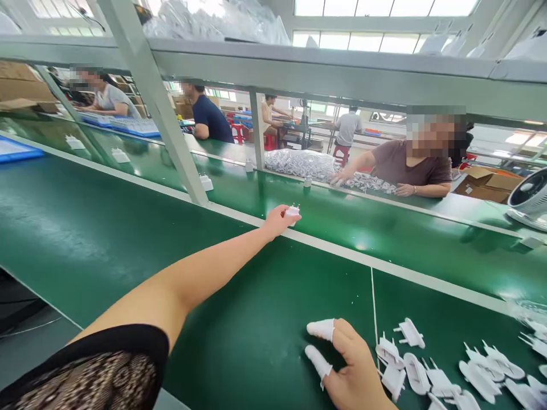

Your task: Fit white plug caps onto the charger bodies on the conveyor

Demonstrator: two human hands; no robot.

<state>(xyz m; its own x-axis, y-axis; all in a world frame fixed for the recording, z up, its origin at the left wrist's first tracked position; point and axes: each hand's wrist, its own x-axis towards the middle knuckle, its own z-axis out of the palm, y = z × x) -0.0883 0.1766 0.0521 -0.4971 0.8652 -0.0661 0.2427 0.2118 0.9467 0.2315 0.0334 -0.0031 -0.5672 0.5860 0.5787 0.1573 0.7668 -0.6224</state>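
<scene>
My left arm stretches far forward across the green conveyor belt [106,239]. My left hand [277,219] holds a small white plug adapter [293,212] by the white dividing strip at the belt's middle. My right hand [350,364] rests near the belt's front edge, with white finger cots on two fingers. It holds nothing, and its fingers are spread. Just to its right lies a scatter of several white plug parts [427,370] with metal pins.
A slanted grey frame post [162,114] rises from the divider left of my left hand. More adapters [205,182] stand on the far lane. Across the line a person's hands [342,177] sort bagged parts [299,162]. A fan [530,199] stands at right.
</scene>
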